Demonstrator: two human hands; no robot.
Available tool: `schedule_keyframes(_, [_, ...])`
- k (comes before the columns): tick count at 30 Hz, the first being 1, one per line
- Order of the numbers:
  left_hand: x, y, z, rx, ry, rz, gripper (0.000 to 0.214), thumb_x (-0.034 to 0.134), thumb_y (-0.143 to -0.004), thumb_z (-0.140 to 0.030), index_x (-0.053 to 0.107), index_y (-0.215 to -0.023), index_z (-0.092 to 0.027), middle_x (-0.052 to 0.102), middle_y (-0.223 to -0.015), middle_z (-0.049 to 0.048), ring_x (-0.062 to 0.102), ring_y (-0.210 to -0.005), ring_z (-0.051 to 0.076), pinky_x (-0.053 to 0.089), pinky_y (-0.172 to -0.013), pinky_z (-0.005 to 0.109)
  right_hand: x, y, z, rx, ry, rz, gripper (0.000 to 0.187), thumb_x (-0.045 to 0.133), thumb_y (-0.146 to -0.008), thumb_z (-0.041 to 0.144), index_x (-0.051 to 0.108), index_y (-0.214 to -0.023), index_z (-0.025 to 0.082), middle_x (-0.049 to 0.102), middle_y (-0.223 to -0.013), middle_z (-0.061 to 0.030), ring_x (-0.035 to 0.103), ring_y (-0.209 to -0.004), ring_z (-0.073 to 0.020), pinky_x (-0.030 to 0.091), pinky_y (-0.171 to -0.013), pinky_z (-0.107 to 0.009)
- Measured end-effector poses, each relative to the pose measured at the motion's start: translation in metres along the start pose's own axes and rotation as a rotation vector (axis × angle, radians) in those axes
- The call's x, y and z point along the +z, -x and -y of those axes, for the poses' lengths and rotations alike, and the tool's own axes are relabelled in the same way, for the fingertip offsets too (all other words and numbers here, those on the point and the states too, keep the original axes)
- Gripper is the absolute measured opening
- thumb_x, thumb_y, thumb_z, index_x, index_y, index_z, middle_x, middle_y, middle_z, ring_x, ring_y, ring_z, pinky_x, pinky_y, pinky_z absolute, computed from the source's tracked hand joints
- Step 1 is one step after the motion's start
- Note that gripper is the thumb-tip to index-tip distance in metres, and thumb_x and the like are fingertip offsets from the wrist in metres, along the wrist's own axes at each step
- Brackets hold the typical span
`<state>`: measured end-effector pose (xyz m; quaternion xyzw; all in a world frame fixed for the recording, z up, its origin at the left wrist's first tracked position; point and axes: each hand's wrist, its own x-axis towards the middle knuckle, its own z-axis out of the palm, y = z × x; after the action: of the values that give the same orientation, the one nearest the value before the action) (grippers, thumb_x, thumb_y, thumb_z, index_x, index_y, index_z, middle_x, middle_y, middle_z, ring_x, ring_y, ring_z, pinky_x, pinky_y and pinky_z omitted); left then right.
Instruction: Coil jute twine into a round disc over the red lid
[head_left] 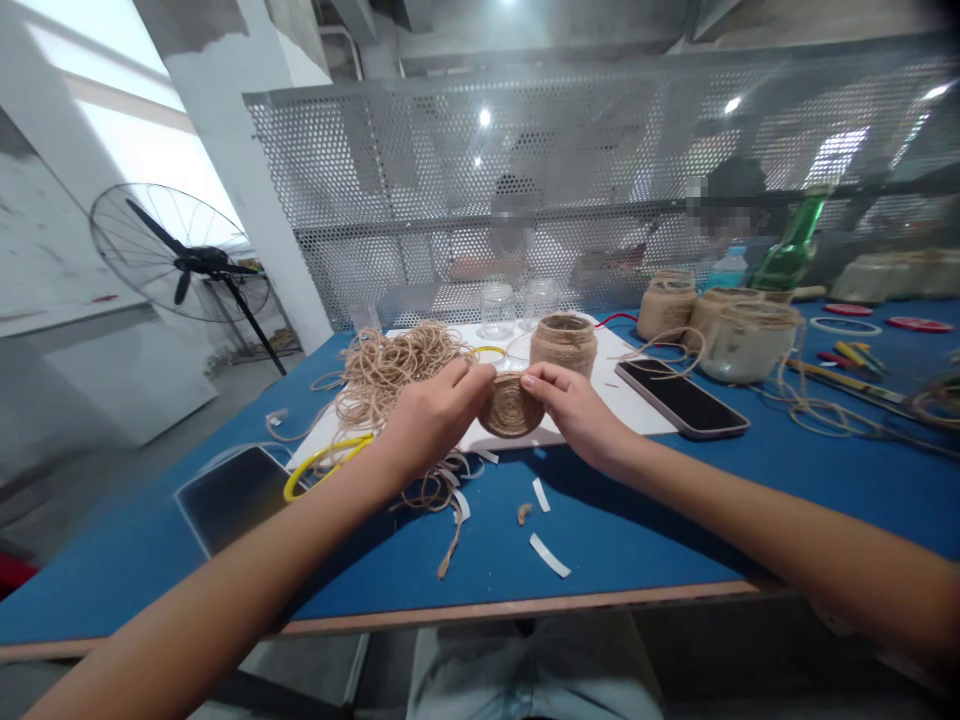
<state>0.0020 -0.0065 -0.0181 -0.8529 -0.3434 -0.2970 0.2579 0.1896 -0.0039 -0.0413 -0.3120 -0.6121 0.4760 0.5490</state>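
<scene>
A round, coiled jute-twine disc [512, 408] is held up between both hands above the front edge of a white board [626, 412]. My left hand [442, 405] pinches its left rim, fingers closed. On the opposite side, the thumb and fingertips of my right hand [574, 410] grip the upper right rim. Just behind the disc stands a jar wrapped in twine [564, 342]. A loose heap of jute twine [397, 360] lies beyond my left hand, with strands trailing down to the table's front.
Paper strips [550, 555] lie on the blue table [600, 560]. A phone [682, 398] rests at right, near twine-wrapped jars [667, 305] and a green bottle [795, 245]. Clear jars [497, 310] stand behind. A yellow ring [300, 480] lies at left. People sit beyond the perforated screen [420, 180].
</scene>
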Motion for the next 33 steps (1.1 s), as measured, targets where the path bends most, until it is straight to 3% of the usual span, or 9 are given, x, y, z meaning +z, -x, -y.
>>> schedule_keyframes(4, [-0.001, 0.002, 0.0, 0.018, -0.074, 0.042, 0.023, 0.035, -0.088, -0.024, 0.056, -0.096, -0.022, 0.054, -0.073, 0.0027, 0.049, -0.061, 0.011, 0.027, -0.049, 0.021, 0.001, 0.001, 0.001, -0.033, 0.043, 0.019, 0.02, 0.054, -0.078, 0.034, 0.053, -0.072, 0.015, 0.046, -0.065, 0.0023, 0.04, -0.06, -0.0088, 0.03, -0.056, -0.022])
schedule_keyframes(7, [-0.003, 0.0, -0.002, -0.021, 0.064, 0.044, 0.021, 0.036, -0.087, -0.024, 0.056, -0.096, -0.023, 0.055, -0.074, 0.0019, 0.05, -0.063, 0.011, 0.029, -0.051, 0.02, 0.001, 0.001, 0.002, -0.051, 0.063, 0.027, 0.018, 0.053, -0.079, 0.032, 0.053, -0.073, 0.014, 0.046, -0.065, 0.0023, 0.041, -0.06, -0.0088, 0.031, -0.057, -0.022])
schedule_keyframes(11, [-0.007, -0.007, -0.005, -0.231, 0.408, 0.134, 0.017, 0.042, -0.084, -0.023, 0.05, -0.099, -0.02, 0.051, -0.06, -0.0041, 0.047, -0.054, 0.008, 0.033, -0.053, 0.019, 0.002, 0.002, 0.004, -0.06, 0.113, 0.044, 0.019, 0.052, -0.079, 0.034, 0.054, -0.076, 0.015, 0.048, -0.068, 0.0015, 0.043, -0.063, -0.0099, 0.033, -0.059, -0.023])
schedule_keyframes(14, [-0.01, -0.012, -0.005, -0.336, 0.507, 0.207, 0.017, 0.043, -0.082, -0.025, 0.051, -0.095, -0.019, 0.047, -0.054, -0.0059, 0.044, -0.05, 0.009, 0.032, -0.051, 0.02, 0.001, 0.003, 0.003, -0.085, 0.139, 0.072, 0.02, 0.052, -0.079, 0.035, 0.054, -0.078, 0.016, 0.05, -0.071, 0.0008, 0.045, -0.066, -0.0109, 0.035, -0.062, -0.024])
schedule_keyframes(20, [-0.012, -0.014, -0.003, -0.318, 0.568, 0.259, 0.018, 0.043, -0.08, -0.024, 0.059, -0.082, -0.017, 0.054, -0.061, -0.0033, 0.044, -0.054, 0.009, 0.031, -0.052, 0.02, -0.006, -0.003, 0.001, -0.122, 0.135, 0.141, 0.017, 0.051, -0.08, 0.033, 0.054, -0.083, 0.017, 0.051, -0.075, 0.0001, 0.047, -0.071, -0.0118, 0.036, -0.067, -0.025])
schedule_keyframes(26, [-0.01, -0.014, -0.006, -0.297, 0.619, 0.362, 0.021, 0.042, -0.08, -0.026, 0.06, -0.077, -0.016, 0.055, -0.062, -0.0026, 0.047, -0.057, 0.01, 0.032, -0.054, 0.021, -0.01, -0.006, 0.011, -0.125, 0.342, 0.257, 0.019, 0.053, -0.077, 0.029, 0.058, -0.092, 0.018, 0.058, -0.088, -0.0041, 0.052, -0.079, -0.0157, 0.039, -0.071, -0.029])
schedule_keyframes(33, [-0.01, -0.014, -0.009, -0.277, 0.616, 0.358, 0.02, 0.046, -0.08, -0.029, 0.061, -0.076, -0.016, 0.053, -0.057, -0.0038, 0.044, -0.053, 0.008, 0.032, -0.053, 0.02, -0.006, -0.003, 0.008, -0.114, 0.462, 0.236, 0.018, 0.048, -0.081, 0.031, 0.058, -0.08, 0.016, 0.056, -0.074, -0.0012, 0.05, -0.069, -0.0124, 0.038, -0.063, -0.025])
